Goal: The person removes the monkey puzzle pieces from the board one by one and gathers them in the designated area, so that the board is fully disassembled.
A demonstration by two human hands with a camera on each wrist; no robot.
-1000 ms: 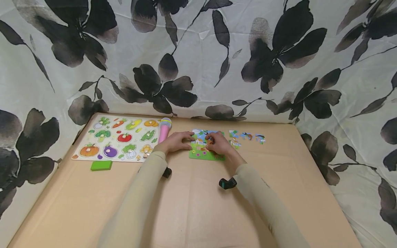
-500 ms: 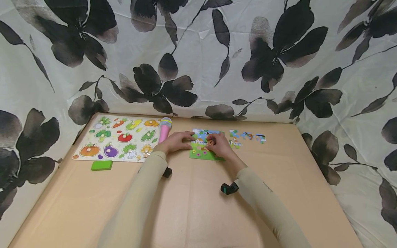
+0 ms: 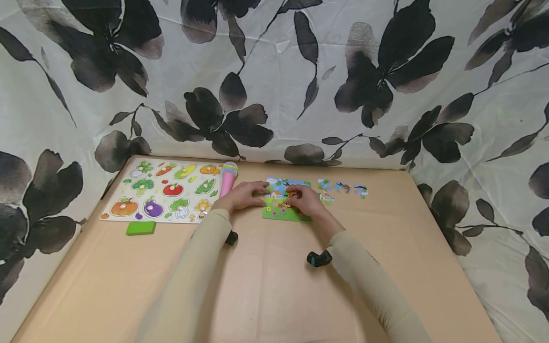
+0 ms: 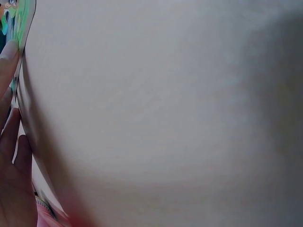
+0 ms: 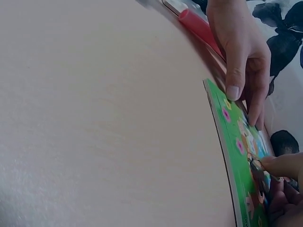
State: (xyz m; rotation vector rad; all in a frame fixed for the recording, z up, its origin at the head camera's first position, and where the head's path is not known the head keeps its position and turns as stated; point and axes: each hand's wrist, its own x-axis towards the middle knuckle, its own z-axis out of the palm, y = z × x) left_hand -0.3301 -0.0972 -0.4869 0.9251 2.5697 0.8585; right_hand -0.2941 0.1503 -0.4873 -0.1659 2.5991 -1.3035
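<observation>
A small jigsaw puzzle board (image 3: 279, 214) with a green meadow, pink flowers and houses lies near the table's far side. My left hand (image 3: 244, 196) rests at its left edge, fingers extended, with the thumb on the green border in the right wrist view. Over the board's right part, my right hand (image 3: 309, 201) pinches a puzzle piece (image 5: 257, 165) between thumb and curled fingers, right at the picture surface. The hand hides much of that piece in the head view. To the right lie several loose puzzle pieces (image 3: 326, 196) with sky and house parts.
A white board with vegetable pictures (image 3: 146, 205) lies at the far left. A pink toy microphone (image 3: 227, 180) leans along its right edge, behind my left hand. A green block (image 3: 140, 228) sits before the board. A floral cloth (image 3: 283, 71) hangs behind the table.
My right hand shifts very slightly to the right over the puzzle board, its forearm moving a little outward. The left hand stays in place at the board's left edge.
</observation>
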